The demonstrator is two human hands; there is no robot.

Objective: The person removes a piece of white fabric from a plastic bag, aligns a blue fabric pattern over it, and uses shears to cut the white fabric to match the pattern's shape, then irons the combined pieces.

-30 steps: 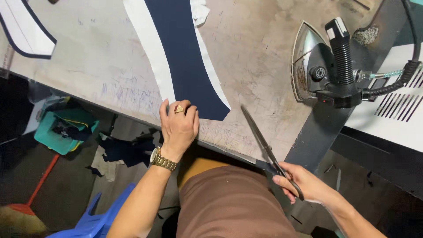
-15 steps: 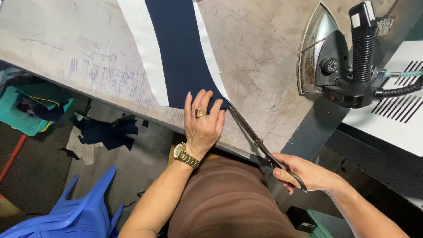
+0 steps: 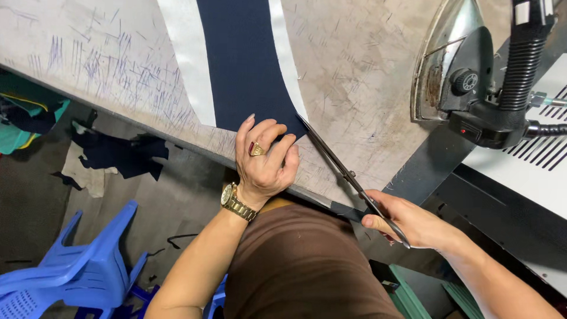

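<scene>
The left hand (image 3: 266, 159) lies flat, fingers spread, on the near end of the navy fabric strip (image 3: 245, 65), covering its tip at the bench (image 3: 94, 65) edge. The right hand (image 3: 413, 221) is clenched around the scissors (image 3: 339, 165); their handles are hidden in its grip, blades nearly closed, tips touching the strip's corner. The steam iron (image 3: 466, 71) is cut off at the top edge.

Left hand (image 3: 266, 159) flat, fingers spread; right hand (image 3: 413, 221) clenched
</scene>
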